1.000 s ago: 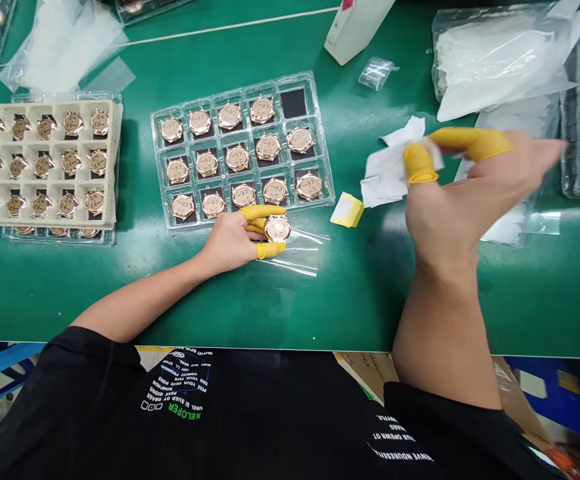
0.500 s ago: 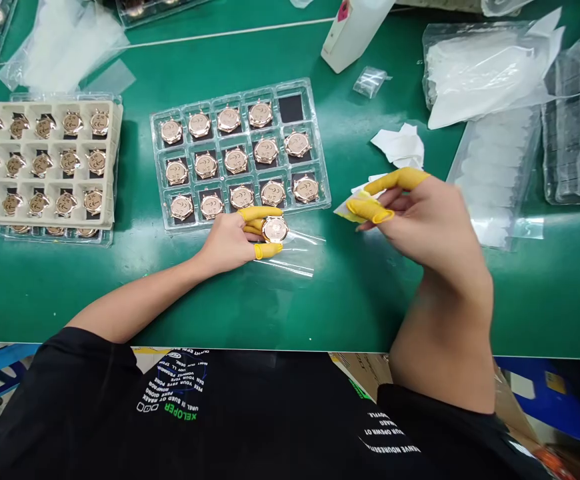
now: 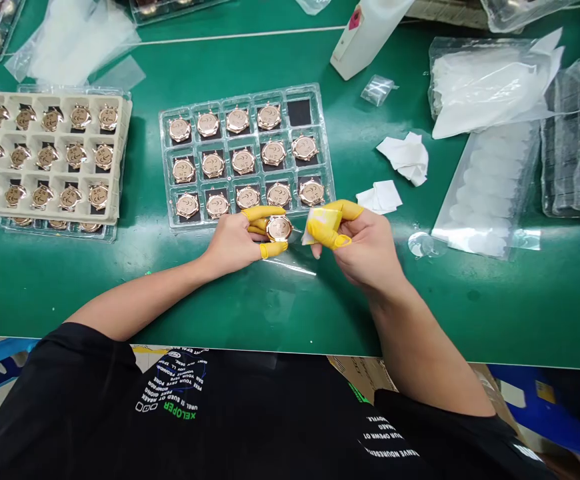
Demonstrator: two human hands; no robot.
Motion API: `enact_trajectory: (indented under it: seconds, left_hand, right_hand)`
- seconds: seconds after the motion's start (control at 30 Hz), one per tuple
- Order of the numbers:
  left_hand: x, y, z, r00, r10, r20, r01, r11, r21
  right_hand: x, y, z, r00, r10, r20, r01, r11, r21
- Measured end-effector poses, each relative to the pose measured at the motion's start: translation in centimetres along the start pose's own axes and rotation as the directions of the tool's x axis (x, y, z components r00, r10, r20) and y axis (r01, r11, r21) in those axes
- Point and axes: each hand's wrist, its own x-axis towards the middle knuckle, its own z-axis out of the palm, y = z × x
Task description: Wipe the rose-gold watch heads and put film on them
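Note:
My left hand point(image 3: 240, 239), with yellow finger cots, pinches a rose-gold watch case point(image 3: 279, 229) just in front of the clear plastic tray point(image 3: 323, 137). Under it lies a clear plastic sleeve point(image 3: 297, 261) on the green mat. My right hand point(image 3: 365, 245), also in yellow finger cots, pinches a small yellow-white pad point(image 3: 318, 219) right beside the watch case, almost touching it. The clear tray holds several more watch cases in its cells; its far right cell point(image 3: 299, 113) is empty.
A beige tray point(image 3: 121, 143) of watch cases sits at the left on a stack. White wipes point(image 3: 406, 157) and a smaller one point(image 3: 380, 197) lie right of the clear tray. Plastic bags point(image 3: 490, 80), a white bottle point(image 3: 365, 33) and a small round clear piece point(image 3: 423, 244) are further right.
My right hand dropped a white wipe at the right, picked up the yellow-white pad and brought it left to the watch case. My left hand stayed put with the case.

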Motion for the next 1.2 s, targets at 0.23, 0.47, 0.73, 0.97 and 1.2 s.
enact_trajectory:
  seconds: [0.23, 0.47, 0.73, 0.97, 1.2]
  left_hand:
    - [-0.3, 0.1, 0.3, 0.997, 0.06, -0.04, -0.056, 0.994, 0.09]
    - [-0.5, -0.1, 0.0, 0.996, 0.078, -0.031, -0.072, 0.981, 0.178]
    - [-0.4, -0.3, -0.1, 0.997, 0.075, 0.013, -0.075, 0.994, 0.083]
    - [0.1, -0.4, -0.1, 1.0, 0.025, -0.002, -0.025, 0.998, -0.059]
    - [-0.1, -0.1, -0.2, 1.0, 0.005, 0.013, -0.004, 0.998, -0.061]
  right_hand:
    - [-0.5, 1.2, 1.8, 0.974, -0.225, -0.03, 0.177, 0.836, -0.519]
    - [-0.5, 1.9, 3.7, 0.955, -0.296, -0.015, 0.213, 0.722, -0.658]
    - [-0.7, 3.4, 3.5, 0.932, -0.342, -0.121, 0.188, 0.741, -0.645]
    - [0.0, 2.4, 1.4, 0.94, -0.338, -0.04, 0.28, 0.836, -0.473]
    - [-0.1, 2.3, 0.7, 0.824, -0.566, 0.032, 0.476, 0.66, -0.582]
